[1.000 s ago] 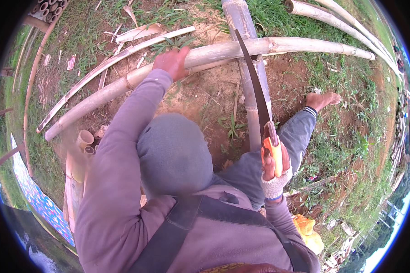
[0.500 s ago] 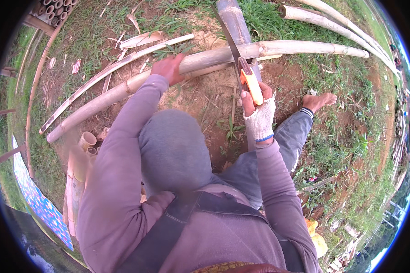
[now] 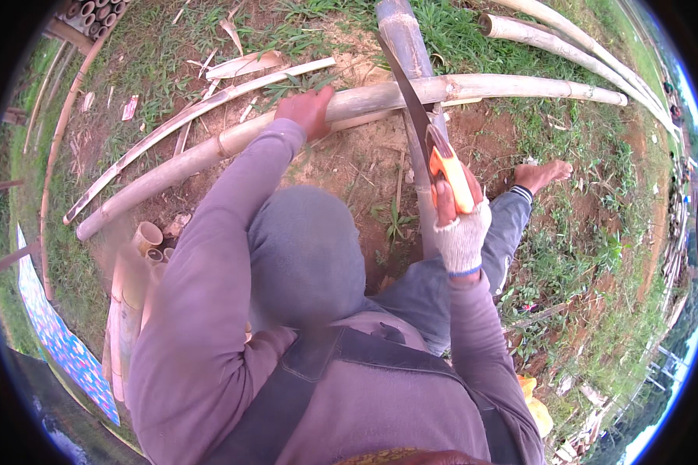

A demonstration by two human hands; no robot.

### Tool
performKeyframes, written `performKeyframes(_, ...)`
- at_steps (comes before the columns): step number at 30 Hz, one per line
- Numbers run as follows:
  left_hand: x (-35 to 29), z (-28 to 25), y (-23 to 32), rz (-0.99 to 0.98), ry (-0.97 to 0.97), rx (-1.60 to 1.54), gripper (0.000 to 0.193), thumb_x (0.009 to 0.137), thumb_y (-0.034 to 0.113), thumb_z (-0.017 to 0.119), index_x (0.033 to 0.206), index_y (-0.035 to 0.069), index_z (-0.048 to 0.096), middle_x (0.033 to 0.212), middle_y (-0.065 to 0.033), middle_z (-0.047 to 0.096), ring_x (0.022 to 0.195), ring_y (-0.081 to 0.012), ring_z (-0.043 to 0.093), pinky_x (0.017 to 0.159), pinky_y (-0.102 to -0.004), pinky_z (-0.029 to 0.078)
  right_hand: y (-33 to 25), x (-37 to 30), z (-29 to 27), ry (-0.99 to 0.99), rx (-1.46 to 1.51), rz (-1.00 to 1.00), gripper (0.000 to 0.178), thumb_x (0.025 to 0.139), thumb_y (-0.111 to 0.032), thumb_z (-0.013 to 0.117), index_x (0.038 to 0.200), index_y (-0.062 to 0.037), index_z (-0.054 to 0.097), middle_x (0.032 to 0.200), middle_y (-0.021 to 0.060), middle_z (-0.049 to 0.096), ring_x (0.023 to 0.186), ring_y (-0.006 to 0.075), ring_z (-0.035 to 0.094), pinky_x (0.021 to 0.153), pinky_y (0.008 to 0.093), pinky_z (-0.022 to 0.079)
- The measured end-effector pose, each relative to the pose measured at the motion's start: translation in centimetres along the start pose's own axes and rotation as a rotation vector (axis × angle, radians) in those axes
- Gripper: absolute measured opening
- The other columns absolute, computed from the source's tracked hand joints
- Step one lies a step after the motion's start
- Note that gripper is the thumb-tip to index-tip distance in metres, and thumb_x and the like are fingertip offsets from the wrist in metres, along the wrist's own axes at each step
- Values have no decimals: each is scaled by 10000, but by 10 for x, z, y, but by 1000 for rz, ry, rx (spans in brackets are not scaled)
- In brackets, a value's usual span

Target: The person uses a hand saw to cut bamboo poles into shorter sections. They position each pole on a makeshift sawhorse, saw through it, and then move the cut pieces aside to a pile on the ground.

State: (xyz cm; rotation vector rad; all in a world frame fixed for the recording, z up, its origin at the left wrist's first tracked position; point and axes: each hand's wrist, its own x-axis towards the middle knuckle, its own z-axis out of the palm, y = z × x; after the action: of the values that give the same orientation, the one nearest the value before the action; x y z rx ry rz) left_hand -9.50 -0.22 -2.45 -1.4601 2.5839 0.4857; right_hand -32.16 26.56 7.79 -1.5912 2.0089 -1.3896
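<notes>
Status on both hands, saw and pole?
Left hand on pole. Right hand gripping saw, blade crossing pole. Thick grey post crossing underneath the pole.

No lettering, number or sign is legible here.

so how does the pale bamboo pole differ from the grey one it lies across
Colour: the pale bamboo pole is creamy, while the grey bamboo pole is darker.
Direction: the pale bamboo pole runs side to side, while the grey bamboo pole points forward.
Contact: the left hand holds the pale bamboo pole, not the grey bamboo pole.
Both are round, with joint rings.
</notes>
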Motion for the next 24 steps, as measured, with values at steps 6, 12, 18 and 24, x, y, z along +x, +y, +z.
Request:
performKeyframes(6,-11,0,-1,12,18,-35,718,851,370,895,1435,192,517,1292,-186,712,1201,-426,715,1016,-544,571,-17,-95,-72,-130,99,228,500,1080,-167,649,1488,97,533,1338,254,706,1168,304,741,998,410,600)
performKeyframes(12,0,6,9,34,13,-19,718,851,363,895,1436,193,514,1293,-182,713,1188,-430,721,1011,-536,577,6,59,27,-51,5,63,415,1045,-220,752,1366,34,684,1144,207,783,1042,280,779,879,394,595)
performKeyframes(18,-6,0,1,-2,-15,6,712,854,335,879,1449,199,512,1306,-179,711,1176,-429,729,1017,-543,575,-9,-12,-20,-60,19,29,418,1046,-166,715,1389,64,655,1225,207,769,1082,288,770,959,402,590)
performKeyframes(24,-8,6,-2,16,-9,-45,700,855,329,877,1442,199,518,1304,-175,714,1191,-422,724,1016,-551,573,-20,-63,-70,-123,44,212,409,1064,-165,674,1392,77,642,1245,216,763,1129,310,757,986,414,583)
